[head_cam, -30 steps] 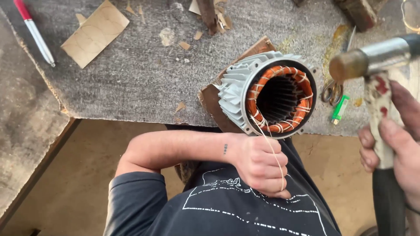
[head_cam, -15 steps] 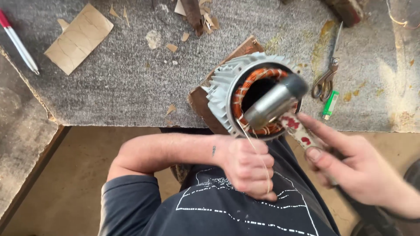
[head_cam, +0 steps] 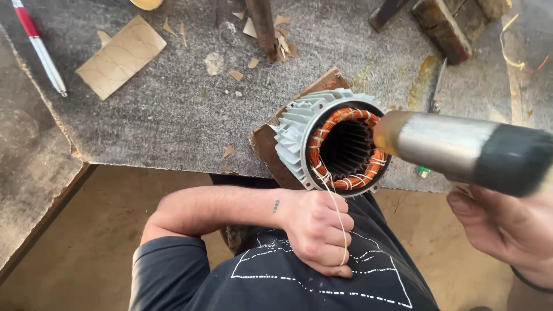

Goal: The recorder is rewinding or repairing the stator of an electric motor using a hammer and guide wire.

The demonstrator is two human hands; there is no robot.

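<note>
A motor stator [head_cam: 299,124] with a grey finned housing and copper-orange windings lies on its side on a brown wooden board [head_cam: 266,144] at the bench edge. My left hand [head_cam: 319,233] is fisted just below it, gripping a thin pale string [head_cam: 339,216] that runs up to the lower winding. My right hand [head_cam: 507,230] is at the right and holds a hammer [head_cam: 461,147]. The hammer's shiny metal head is close to the camera and covers the stator's right rim. Its handle is hidden.
The grey felt-covered bench [head_cam: 161,115] carries a cardboard piece [head_cam: 121,55], a red and white pen [head_cam: 40,49], paper scraps, a rusty rod [head_cam: 262,26], wood blocks [head_cam: 449,23] and scissors [head_cam: 435,86]. A second worn surface [head_cam: 29,173] lies at the left.
The hammer swung from high at the right down onto the windings, and is now drawn back to the right, near the camera. My left hand kept its grip on the string.
</note>
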